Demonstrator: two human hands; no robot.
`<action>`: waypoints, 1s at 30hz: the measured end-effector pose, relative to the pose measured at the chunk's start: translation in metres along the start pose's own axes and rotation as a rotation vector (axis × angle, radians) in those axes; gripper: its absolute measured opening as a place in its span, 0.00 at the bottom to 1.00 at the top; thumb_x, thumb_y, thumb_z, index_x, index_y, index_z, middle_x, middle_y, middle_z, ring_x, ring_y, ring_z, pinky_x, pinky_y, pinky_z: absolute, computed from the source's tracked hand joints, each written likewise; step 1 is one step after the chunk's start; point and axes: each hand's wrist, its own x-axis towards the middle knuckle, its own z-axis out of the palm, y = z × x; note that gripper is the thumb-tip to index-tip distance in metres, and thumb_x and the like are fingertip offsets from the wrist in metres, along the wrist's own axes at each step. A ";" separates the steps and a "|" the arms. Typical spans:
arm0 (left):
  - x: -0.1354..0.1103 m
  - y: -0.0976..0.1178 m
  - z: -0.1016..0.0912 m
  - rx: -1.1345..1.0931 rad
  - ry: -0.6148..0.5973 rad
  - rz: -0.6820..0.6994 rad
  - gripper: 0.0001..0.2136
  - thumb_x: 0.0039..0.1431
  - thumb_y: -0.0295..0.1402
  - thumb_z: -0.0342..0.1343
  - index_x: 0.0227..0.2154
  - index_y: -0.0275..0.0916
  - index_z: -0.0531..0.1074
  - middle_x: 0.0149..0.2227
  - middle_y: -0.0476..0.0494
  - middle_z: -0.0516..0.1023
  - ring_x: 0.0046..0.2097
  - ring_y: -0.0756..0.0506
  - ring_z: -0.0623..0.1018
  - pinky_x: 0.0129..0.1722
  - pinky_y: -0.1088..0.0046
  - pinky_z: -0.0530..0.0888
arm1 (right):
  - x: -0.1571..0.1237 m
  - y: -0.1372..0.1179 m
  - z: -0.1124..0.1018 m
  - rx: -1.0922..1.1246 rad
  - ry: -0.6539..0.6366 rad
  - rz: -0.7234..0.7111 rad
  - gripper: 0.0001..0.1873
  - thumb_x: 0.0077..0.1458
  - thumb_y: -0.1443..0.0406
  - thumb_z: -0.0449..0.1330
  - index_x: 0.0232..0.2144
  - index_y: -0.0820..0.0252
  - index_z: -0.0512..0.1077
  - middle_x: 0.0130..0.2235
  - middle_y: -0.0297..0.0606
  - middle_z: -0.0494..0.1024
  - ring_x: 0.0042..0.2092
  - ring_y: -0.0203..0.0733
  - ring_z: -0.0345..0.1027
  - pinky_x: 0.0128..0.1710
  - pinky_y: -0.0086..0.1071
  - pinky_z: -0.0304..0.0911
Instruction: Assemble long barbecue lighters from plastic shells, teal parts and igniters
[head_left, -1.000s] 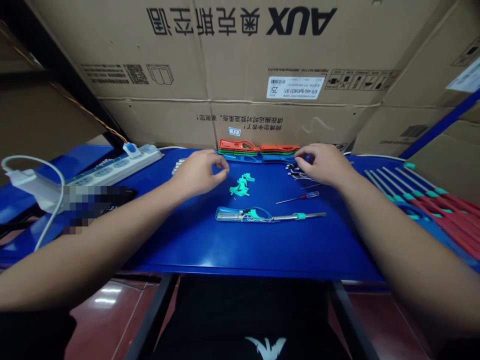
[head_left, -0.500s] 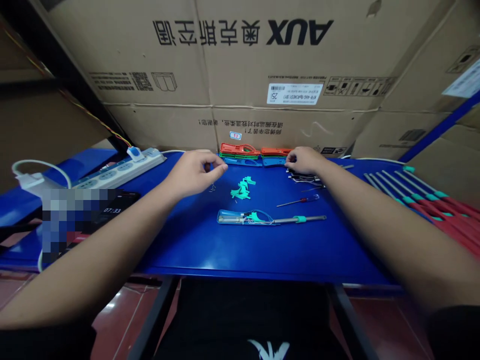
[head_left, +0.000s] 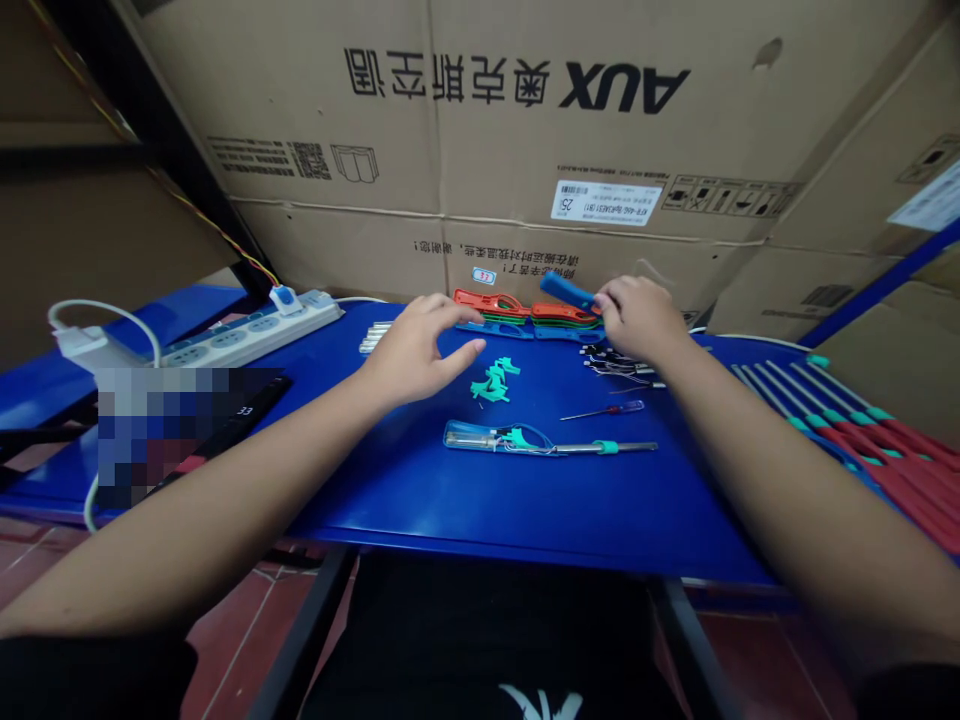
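Note:
My right hand (head_left: 637, 318) is closed on a blue plastic handle shell (head_left: 566, 291), raised just above the stacked red, green and blue shells (head_left: 525, 308) at the table's back. My left hand (head_left: 420, 350) hovers over the blue table (head_left: 420, 490) with fingers loosely apart and nothing visible in them, just left of a small heap of teal clips (head_left: 491, 382). In front lies a partly assembled screwdriver (head_left: 544, 440) with a clear blue half handle, a teal clip and a metal shaft. A thin small screwdriver (head_left: 604, 411) lies to its right.
A white power strip (head_left: 247, 335) and cable lie at the left, beside a dark device (head_left: 247, 405). Red-handled screwdrivers (head_left: 877, 430) lie in a row at the right. Small metal parts (head_left: 611, 362) and rods (head_left: 373, 336) lie near the back. Large cardboard boxes (head_left: 510, 150) stand behind the table.
My right hand has picked a blue shell off the stack and lifted it. My left hand's pinch has loosened and its fingers have spread.

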 end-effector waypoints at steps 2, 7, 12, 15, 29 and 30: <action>-0.002 0.006 -0.002 0.016 0.027 0.070 0.25 0.62 0.48 0.56 0.59 0.41 0.69 0.54 0.38 0.73 0.55 0.38 0.71 0.57 0.58 0.68 | -0.014 -0.016 -0.020 0.117 -0.047 -0.067 0.19 0.66 0.59 0.46 0.39 0.60 0.75 0.38 0.47 0.79 0.39 0.49 0.70 0.36 0.38 0.58; -0.008 0.024 -0.002 0.000 -0.184 0.339 0.28 0.56 0.51 0.63 0.54 0.39 0.74 0.49 0.38 0.78 0.49 0.40 0.76 0.52 0.63 0.71 | -0.054 -0.066 -0.037 0.423 -0.243 -0.332 0.17 0.67 0.59 0.48 0.33 0.58 0.73 0.32 0.38 0.78 0.34 0.41 0.68 0.35 0.33 0.58; -0.010 0.026 0.002 0.051 -0.277 0.359 0.16 0.59 0.46 0.61 0.40 0.39 0.81 0.35 0.42 0.80 0.37 0.44 0.78 0.40 0.67 0.72 | -0.068 -0.082 -0.024 0.558 -0.188 -0.432 0.16 0.65 0.57 0.54 0.45 0.59 0.76 0.42 0.42 0.79 0.42 0.44 0.72 0.43 0.35 0.63; -0.008 0.022 -0.001 0.000 -0.340 0.343 0.14 0.57 0.45 0.62 0.36 0.39 0.82 0.32 0.43 0.80 0.34 0.45 0.78 0.36 0.70 0.72 | -0.069 -0.082 -0.017 0.600 -0.143 -0.517 0.22 0.58 0.55 0.63 0.51 0.59 0.76 0.47 0.44 0.77 0.46 0.46 0.72 0.46 0.37 0.65; -0.003 0.007 -0.001 -0.185 -0.690 0.306 0.13 0.66 0.40 0.52 0.40 0.43 0.81 0.36 0.43 0.84 0.36 0.46 0.80 0.37 0.70 0.72 | -0.073 -0.095 0.006 0.546 -0.356 -0.576 0.18 0.54 0.55 0.65 0.44 0.57 0.80 0.43 0.40 0.79 0.42 0.44 0.73 0.42 0.36 0.65; -0.003 0.006 -0.001 -0.186 -0.707 0.307 0.13 0.66 0.40 0.52 0.41 0.43 0.81 0.37 0.44 0.84 0.37 0.46 0.80 0.38 0.70 0.72 | -0.073 -0.095 0.006 0.547 -0.359 -0.575 0.18 0.54 0.55 0.65 0.44 0.57 0.80 0.43 0.40 0.79 0.42 0.44 0.73 0.43 0.36 0.65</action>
